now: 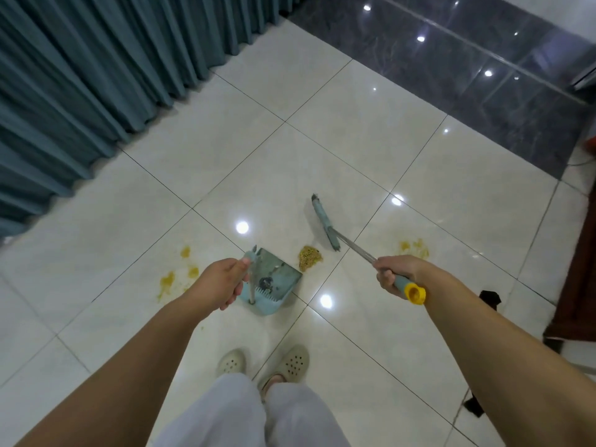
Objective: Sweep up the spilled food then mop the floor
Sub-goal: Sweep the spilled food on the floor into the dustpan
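My left hand (222,280) is closed around the upright handle of a pale blue dustpan (275,285) that rests on the white tiled floor. My right hand (395,274) grips the broom handle near its yellow end cap (416,294). The broom head (324,222) sits on the floor just beyond a small heap of yellow-brown spilled food (309,258), which lies right at the dustpan's open edge. Yellow smears (180,275) stain the tiles left of the dustpan, and another smear (414,248) lies to the right.
Teal curtains (96,75) hang along the left. A dark glossy tiled strip (467,75) crosses the far right. Dark wooden furniture (577,269) stands at the right edge, with black objects (490,296) on the floor near it. My feet in pale clogs (264,362) stand behind the dustpan.
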The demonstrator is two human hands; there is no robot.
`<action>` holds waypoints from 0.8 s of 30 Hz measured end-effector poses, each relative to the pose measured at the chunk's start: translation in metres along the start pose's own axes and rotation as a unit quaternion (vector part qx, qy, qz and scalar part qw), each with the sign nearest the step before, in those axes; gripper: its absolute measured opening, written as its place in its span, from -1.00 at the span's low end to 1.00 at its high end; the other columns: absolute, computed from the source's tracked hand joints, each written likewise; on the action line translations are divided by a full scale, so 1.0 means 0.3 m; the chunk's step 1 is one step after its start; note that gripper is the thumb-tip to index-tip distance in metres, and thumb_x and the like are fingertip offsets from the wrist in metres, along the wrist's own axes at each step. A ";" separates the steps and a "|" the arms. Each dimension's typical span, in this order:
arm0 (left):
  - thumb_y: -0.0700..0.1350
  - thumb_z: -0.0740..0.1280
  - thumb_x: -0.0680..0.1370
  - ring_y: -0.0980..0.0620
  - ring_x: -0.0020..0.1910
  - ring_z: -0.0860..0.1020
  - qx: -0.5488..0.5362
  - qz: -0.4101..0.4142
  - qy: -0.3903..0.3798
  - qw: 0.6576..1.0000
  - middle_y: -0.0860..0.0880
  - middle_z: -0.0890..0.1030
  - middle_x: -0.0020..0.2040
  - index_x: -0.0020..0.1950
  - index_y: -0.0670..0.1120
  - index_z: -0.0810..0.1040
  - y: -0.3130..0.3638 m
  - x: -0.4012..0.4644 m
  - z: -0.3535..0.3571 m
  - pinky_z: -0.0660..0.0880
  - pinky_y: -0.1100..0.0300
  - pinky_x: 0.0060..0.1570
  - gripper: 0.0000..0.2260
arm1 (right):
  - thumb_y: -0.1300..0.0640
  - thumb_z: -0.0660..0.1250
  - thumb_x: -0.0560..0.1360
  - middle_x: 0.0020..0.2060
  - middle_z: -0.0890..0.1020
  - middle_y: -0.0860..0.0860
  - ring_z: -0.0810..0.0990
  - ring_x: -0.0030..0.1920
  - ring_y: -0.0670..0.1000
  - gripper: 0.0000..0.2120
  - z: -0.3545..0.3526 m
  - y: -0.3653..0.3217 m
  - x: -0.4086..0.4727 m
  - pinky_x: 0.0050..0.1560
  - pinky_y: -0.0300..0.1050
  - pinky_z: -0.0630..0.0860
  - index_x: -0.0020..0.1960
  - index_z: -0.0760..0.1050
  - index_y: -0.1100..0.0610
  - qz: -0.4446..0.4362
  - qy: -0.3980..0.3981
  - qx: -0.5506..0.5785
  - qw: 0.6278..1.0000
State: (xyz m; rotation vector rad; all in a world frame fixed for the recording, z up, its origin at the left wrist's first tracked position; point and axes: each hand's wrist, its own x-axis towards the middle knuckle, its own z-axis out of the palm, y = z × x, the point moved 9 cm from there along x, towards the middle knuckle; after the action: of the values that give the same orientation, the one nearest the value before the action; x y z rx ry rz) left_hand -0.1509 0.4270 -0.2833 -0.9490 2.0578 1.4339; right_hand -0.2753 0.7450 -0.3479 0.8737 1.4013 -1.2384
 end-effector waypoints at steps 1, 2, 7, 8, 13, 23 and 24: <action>0.08 0.10 0.64 0.07 -0.52 0.33 -0.002 -0.002 -0.007 1.000 -0.04 0.43 -0.41 -0.16 -0.16 0.47 -0.005 0.005 0.007 0.27 0.28 -0.57 -0.64 | 0.25 0.18 0.60 -0.63 0.34 0.04 0.30 -0.71 -0.10 -0.82 0.000 -0.001 0.013 -0.70 -0.41 0.30 -0.19 0.30 0.20 0.002 0.006 -0.015 1.000; 0.07 0.10 0.64 0.07 -0.52 0.32 -0.006 -0.003 -0.012 1.000 -0.03 0.43 -0.41 -0.16 -0.16 0.47 -0.007 0.009 0.011 0.27 0.27 -0.57 -0.64 | 0.24 0.19 0.60 -0.64 0.35 0.05 0.30 -0.71 -0.10 -0.82 0.001 -0.001 0.025 -0.69 -0.40 0.30 -0.18 0.30 0.20 0.007 0.014 -0.033 0.999; 0.08 0.10 0.64 0.08 -0.51 0.30 -0.009 0.004 -0.029 1.000 -0.04 0.42 -0.40 -0.12 -0.17 0.48 -0.008 0.018 -0.007 0.26 0.28 -0.56 -0.63 | 0.21 0.21 0.60 -0.53 0.37 0.08 0.30 -0.73 -0.08 -0.83 0.029 0.006 0.076 -0.68 -0.40 0.30 -0.15 0.33 0.23 0.018 0.048 -0.099 0.994; 0.08 0.10 0.64 0.08 -0.51 0.30 -0.012 0.006 -0.029 0.999 -0.04 0.42 -0.40 -0.12 -0.18 0.48 -0.007 0.019 -0.017 0.26 0.28 -0.56 -0.63 | 0.21 0.21 0.60 -0.52 0.37 0.08 0.30 -0.73 -0.08 -0.83 0.035 0.011 0.085 -0.67 -0.41 0.30 -0.15 0.33 0.23 0.020 0.049 -0.099 0.994; 0.09 0.10 0.64 0.10 -0.53 0.28 -0.038 0.013 -0.031 0.999 -0.03 0.39 -0.42 -0.13 -0.16 0.47 0.005 0.018 -0.066 0.24 0.30 -0.56 -0.63 | 0.21 0.20 0.60 -0.65 0.39 0.07 0.31 -0.73 -0.07 -0.83 0.061 0.032 0.106 -0.68 -0.38 0.30 -0.15 0.31 0.22 0.029 0.051 -0.113 0.992; 0.09 0.09 0.64 0.12 -0.58 0.27 -0.020 0.026 -0.084 0.996 -0.05 0.38 -0.44 -0.12 -0.19 0.47 0.007 0.005 -0.107 0.23 0.28 -0.56 -0.61 | 0.18 0.20 0.62 -0.64 0.40 0.08 0.31 -0.75 -0.07 -0.79 0.104 -0.012 0.068 -0.69 -0.40 0.30 -0.15 0.32 0.25 0.026 0.068 -0.108 0.992; 0.09 0.09 0.64 0.12 -0.58 0.27 -0.013 0.028 -0.088 0.996 -0.04 0.38 -0.44 -0.12 -0.19 0.47 0.002 0.005 -0.108 0.24 0.28 -0.56 -0.61 | 0.18 0.21 0.62 -0.57 0.40 0.09 0.31 -0.75 -0.07 -0.80 0.103 -0.014 0.066 -0.69 -0.40 0.31 -0.14 0.32 0.26 0.026 0.072 -0.109 0.991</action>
State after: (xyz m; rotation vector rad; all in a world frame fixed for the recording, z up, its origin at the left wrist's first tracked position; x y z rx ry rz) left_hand -0.1518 0.3965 -0.2724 -0.7506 1.9544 1.5205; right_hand -0.2764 0.7120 -0.3645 0.8551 1.5857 -0.9765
